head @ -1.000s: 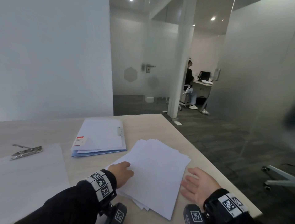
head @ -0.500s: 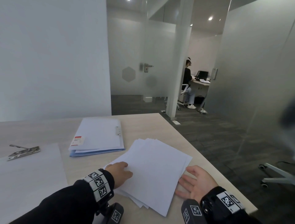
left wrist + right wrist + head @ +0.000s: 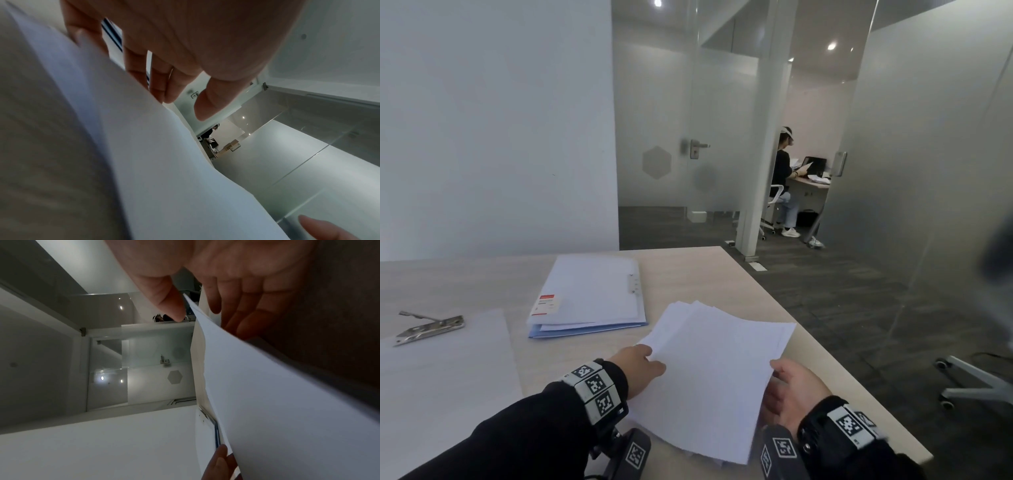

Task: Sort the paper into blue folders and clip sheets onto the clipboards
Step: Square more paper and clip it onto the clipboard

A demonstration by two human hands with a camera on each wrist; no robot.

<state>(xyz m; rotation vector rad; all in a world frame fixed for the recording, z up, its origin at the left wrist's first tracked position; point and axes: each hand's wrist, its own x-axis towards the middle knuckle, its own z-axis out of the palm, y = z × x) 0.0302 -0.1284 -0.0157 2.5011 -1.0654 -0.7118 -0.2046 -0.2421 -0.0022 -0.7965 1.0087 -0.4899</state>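
A stack of white paper (image 3: 715, 370) is raised and tilted over the near right part of the wooden table (image 3: 688, 270). My left hand (image 3: 642, 368) grips its left edge, fingers under the sheets (image 3: 144, 162) and thumb above. My right hand (image 3: 791, 387) pinches the right edge (image 3: 267, 386), thumb on one face and fingers on the other. A blue folder (image 3: 589, 301) with white sheets and a red-and-white label lies shut behind the stack. At far left a clipboard's metal clip (image 3: 431, 329) lies above a white sheet (image 3: 445, 377).
The table's right edge (image 3: 825, 346) runs diagonally just beside my right hand. Beyond it lie dark floor and a chair base (image 3: 969, 380). Frosted glass walls and a pillar stand behind. A person (image 3: 786, 178) sits at a far desk.
My left hand rested on the flat stack and my right lay open beside it. Both hands now grasp the stack's edges, and it has come up off the table.
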